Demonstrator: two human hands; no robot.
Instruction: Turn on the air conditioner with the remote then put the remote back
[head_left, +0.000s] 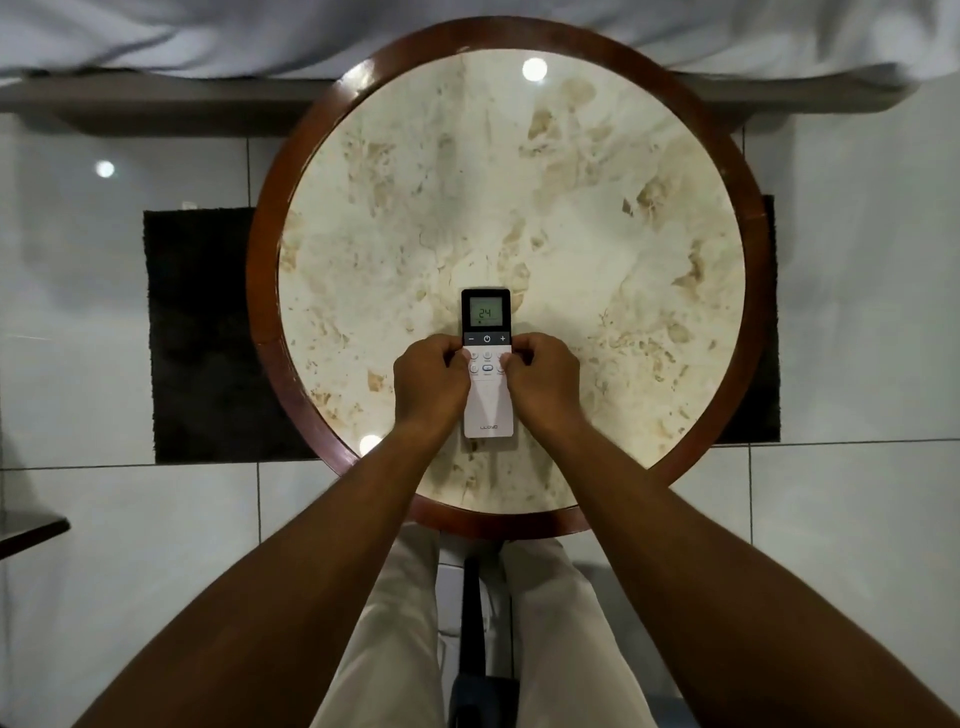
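A white air-conditioner remote (487, 402) with a black top section lies flat on the round marble table (571, 218), near its front edge. Its lit screen reads 24, and a power button sits just below the screen. My left hand (428, 382) grips the remote's left edge and my right hand (543, 382) grips its right edge, at the level of the small round buttons. Fingertips of both hands cover the outer buttons. The air conditioner itself is out of sight.
The table has a dark red wooden rim (265, 332). A dark rug (202, 332) lies under it on pale floor tiles. White bedding (208, 36) runs along the far side. My legs in light trousers (395, 623) stand at the table's near edge.
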